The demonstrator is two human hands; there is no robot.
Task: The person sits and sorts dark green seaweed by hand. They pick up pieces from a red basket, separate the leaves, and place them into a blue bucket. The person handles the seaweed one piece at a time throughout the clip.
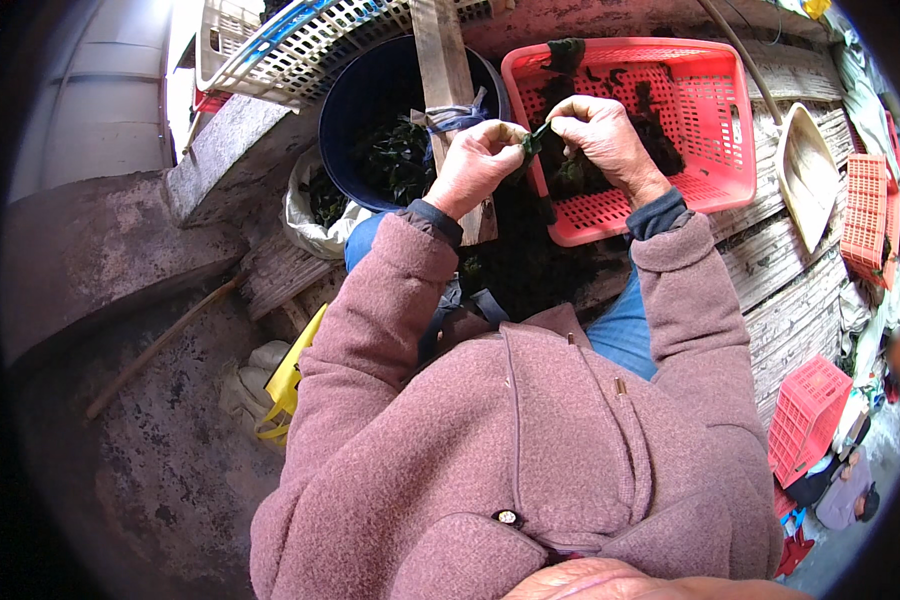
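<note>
My left hand (484, 161) pinches a small dark green leafy piece (529, 146) between thumb and fingers. My right hand (604, 139) holds the thin end of the same piece, a little to the right, above the left rim of a red plastic crate (720, 150). In that crate lie clumps of dark plant matter (664, 150). A blue tub (337, 161) with dark green leaves (397, 161) stands left of my left hand. Between tub and crate, a wooden post (442, 60) has cloth strips (457, 118) tied around it. What the dark plant is cannot be told.
A white sack (300, 217) of leaves leans by the tub, below a cream crate (300, 60). Right of the red crate, a scoop (808, 176) lies on wooden planks (787, 322). More red crates (810, 412) and a person (844, 487) are at far right; a stick (165, 341) at left.
</note>
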